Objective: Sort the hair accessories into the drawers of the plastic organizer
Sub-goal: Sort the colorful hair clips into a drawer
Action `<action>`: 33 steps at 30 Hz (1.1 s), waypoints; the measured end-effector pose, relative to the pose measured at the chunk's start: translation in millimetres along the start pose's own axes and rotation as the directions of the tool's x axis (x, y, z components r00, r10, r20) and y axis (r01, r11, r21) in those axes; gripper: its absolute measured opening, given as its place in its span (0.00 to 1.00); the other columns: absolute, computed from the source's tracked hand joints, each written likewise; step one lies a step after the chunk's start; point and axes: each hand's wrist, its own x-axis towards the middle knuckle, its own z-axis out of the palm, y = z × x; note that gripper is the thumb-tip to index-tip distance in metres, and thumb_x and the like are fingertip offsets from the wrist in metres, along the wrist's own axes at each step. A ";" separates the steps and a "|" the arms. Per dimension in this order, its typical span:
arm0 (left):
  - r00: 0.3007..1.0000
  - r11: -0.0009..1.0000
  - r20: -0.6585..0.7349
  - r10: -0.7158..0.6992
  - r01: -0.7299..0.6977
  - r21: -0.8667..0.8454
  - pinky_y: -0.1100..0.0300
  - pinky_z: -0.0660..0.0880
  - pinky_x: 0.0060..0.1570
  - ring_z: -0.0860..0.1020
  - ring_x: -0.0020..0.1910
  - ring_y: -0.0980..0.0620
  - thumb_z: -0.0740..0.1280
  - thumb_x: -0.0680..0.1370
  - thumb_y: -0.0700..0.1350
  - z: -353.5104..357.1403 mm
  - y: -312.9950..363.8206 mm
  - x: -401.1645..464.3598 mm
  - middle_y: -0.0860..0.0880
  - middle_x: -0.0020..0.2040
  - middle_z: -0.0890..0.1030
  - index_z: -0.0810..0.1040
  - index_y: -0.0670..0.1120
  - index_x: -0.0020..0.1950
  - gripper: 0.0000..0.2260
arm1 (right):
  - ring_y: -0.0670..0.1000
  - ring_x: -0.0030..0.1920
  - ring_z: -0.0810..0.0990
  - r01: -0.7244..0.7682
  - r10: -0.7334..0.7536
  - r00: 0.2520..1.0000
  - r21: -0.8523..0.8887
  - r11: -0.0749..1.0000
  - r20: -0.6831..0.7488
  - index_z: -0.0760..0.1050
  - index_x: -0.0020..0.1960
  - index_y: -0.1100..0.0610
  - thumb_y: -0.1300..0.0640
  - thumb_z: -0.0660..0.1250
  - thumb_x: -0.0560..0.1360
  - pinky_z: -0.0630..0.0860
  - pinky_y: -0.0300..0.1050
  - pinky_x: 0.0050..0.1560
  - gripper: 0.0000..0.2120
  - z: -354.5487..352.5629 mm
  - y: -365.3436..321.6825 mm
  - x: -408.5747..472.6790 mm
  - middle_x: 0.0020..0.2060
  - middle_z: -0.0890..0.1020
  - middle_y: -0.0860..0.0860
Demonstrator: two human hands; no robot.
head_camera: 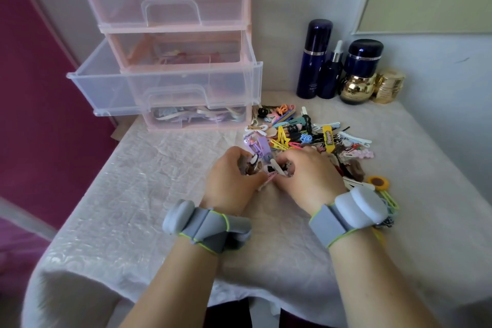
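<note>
Left hand point(234, 178) grips a bunch of small clips point(251, 166); right hand point(306, 176) pinches a pink-white clip point(274, 169) at the colourful hair-accessory pile point(314, 138). Risk: an overfull left fist could spill clips before the open clear plastic drawer point(165, 88).

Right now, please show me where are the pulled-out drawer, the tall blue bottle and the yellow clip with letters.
pulled-out drawer point(111, 88): head view, on its clear front wall.
tall blue bottle point(314, 61): head view, on its body.
yellow clip with letters point(329, 138): head view, on its middle.
</note>
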 end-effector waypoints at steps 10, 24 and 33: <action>0.993 0.965 0.020 0.115 -0.116 0.234 0.61 0.65 0.40 0.73 0.44 0.46 0.68 0.73 0.42 6.9 6.6 -0.8 0.47 0.42 0.74 0.74 0.43 0.53 0.10 | 0.43 0.34 0.76 -0.021 0.091 0.984 0.408 0.913 -0.154 0.75 0.43 0.50 0.56 0.70 0.70 0.69 0.36 0.33 0.05 -13.6 21.1 -2.8 0.33 0.77 0.42; 0.849 0.331 0.401 -0.345 0.509 -0.795 0.60 0.79 0.25 0.81 0.26 0.49 0.63 0.74 0.31 8.7 27.9 3.6 0.39 0.34 0.78 0.74 0.36 0.42 0.03 | 0.40 0.23 0.74 -0.040 0.099 0.994 0.681 0.731 -0.048 0.74 0.40 0.48 0.59 0.71 0.71 0.72 0.33 0.23 0.08 -26.1 21.8 -8.1 0.32 0.80 0.47; 0.802 0.276 0.518 -0.299 0.592 -0.757 0.54 0.80 0.31 0.79 0.32 0.45 0.63 0.74 0.32 21.5 38.1 -2.3 0.41 0.34 0.79 0.75 0.38 0.39 0.05 | 0.49 0.30 0.78 -0.025 0.029 1.000 0.679 0.733 0.006 0.79 0.40 0.48 0.63 0.67 0.73 0.79 0.46 0.34 0.10 -29.4 21.4 -12.6 0.30 0.81 0.51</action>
